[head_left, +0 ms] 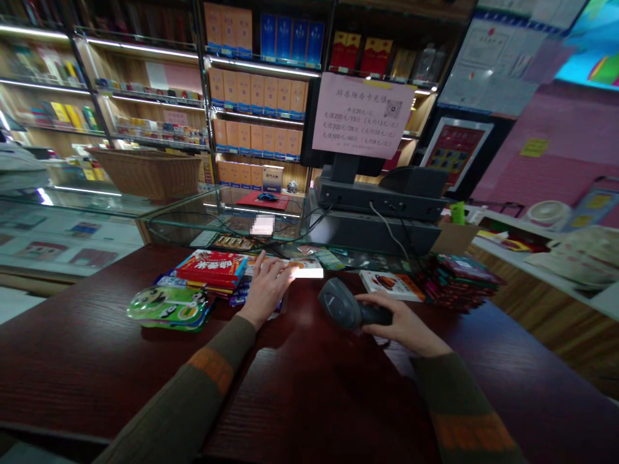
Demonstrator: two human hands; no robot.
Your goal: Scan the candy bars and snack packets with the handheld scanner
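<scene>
My right hand [403, 325] is wrapped round the handle of a dark barcode scanner [341, 304], whose head points left over the dark wooden counter [97, 361]. My left hand [268, 287] is closed on a small flat packet [304, 269], which glows white at its right end. Both sleeves are olive green with orange bands. Left of my left hand lies a stack of snack packets with a red one [213, 265] on top and a green one [167, 308] in front.
A till with a monitor and a pink paper notice [360, 116] stands behind the counter. Packets [459, 274] are stacked at the right, a small box [391, 285] beside them. A woven basket [145, 171] sits on the glass case at left. Shelves of boxes fill the back wall.
</scene>
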